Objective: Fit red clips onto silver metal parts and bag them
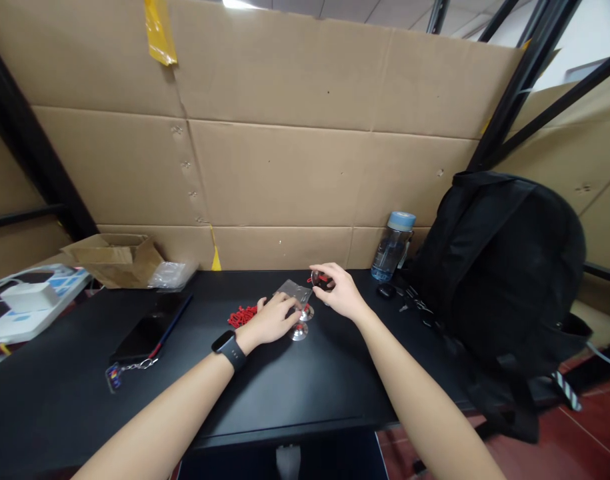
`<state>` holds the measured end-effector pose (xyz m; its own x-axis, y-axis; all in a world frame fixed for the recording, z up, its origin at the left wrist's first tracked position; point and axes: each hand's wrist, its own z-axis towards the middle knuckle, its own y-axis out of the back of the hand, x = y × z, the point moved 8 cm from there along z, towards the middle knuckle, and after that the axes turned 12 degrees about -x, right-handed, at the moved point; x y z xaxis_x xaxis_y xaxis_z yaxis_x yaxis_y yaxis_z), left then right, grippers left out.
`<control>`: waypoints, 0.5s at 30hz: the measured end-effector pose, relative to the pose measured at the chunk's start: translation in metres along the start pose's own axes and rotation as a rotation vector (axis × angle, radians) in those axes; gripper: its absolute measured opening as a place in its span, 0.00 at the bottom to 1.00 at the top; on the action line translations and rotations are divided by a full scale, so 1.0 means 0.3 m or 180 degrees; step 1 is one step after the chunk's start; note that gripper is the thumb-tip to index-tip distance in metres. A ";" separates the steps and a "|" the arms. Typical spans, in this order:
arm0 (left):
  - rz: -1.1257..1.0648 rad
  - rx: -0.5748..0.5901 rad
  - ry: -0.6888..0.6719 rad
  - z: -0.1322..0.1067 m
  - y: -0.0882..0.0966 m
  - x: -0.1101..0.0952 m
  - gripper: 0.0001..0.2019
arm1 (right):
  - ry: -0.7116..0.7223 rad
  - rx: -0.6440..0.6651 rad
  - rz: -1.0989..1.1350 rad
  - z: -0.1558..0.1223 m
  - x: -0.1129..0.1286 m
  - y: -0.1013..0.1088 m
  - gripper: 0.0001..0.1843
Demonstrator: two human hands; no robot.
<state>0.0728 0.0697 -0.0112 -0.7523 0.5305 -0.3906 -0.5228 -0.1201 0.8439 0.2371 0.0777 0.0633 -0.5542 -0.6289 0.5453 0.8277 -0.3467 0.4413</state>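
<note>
My left hand [273, 319], with a black watch on the wrist, rests on the black table [295, 387] with fingers curled over a small round silver disc [299, 331]; a second disc [307, 312] lies just beyond. A pile of small red parts [241, 315] lies left of that hand. A small clear plastic bag [295, 291] sits behind the fingers. My right hand [337, 292] hovers just right of it, pinching a small round piece with a red part [319, 279].
A black backpack [499, 280] fills the right side, with a blue-capped water bottle [393, 245] beside it. A phone and pen [152, 330], a keychain [122, 370], an open cardboard box [112, 257] and a white device [27, 300] lie left. A cardboard wall [285, 147] stands behind.
</note>
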 end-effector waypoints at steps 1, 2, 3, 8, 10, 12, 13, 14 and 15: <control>0.0048 -0.0001 -0.0082 -0.005 0.002 -0.004 0.17 | 0.0014 0.0086 -0.0031 -0.003 -0.002 -0.009 0.27; 0.0114 -0.0014 -0.0137 -0.008 0.003 -0.005 0.18 | 0.0021 0.0169 -0.0057 -0.006 -0.006 -0.018 0.27; 0.0188 -0.0030 -0.0170 -0.011 0.003 -0.003 0.19 | 0.0029 0.0232 -0.0085 -0.010 -0.011 -0.027 0.27; 0.0556 -0.0143 -0.0231 -0.014 -0.001 0.017 0.22 | 0.0145 0.0307 -0.0327 -0.020 -0.037 -0.053 0.27; 0.0688 -0.0235 -0.0273 -0.013 0.007 0.019 0.23 | 0.0146 0.0393 -0.0368 -0.025 -0.048 -0.066 0.26; 0.0785 -0.0284 -0.0321 -0.013 0.017 0.018 0.23 | 0.0107 0.0522 -0.0403 -0.030 -0.061 -0.081 0.25; 0.0824 -0.0294 -0.0339 -0.012 0.021 0.017 0.23 | 0.0082 0.0574 -0.0432 -0.032 -0.068 -0.088 0.24; 0.0857 -0.0298 -0.0351 -0.012 0.025 0.018 0.23 | 0.0051 0.0615 -0.0461 -0.034 -0.076 -0.094 0.22; 0.0887 -0.0297 -0.0349 -0.011 0.029 0.019 0.23 | -0.0001 0.0638 -0.0477 -0.034 -0.085 -0.100 0.20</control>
<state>0.0627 0.0689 -0.0074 -0.8268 0.5530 -0.1027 -0.3408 -0.3474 0.8736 0.2272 0.0970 0.0289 -0.6694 -0.5807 0.4634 0.7023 -0.2910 0.6497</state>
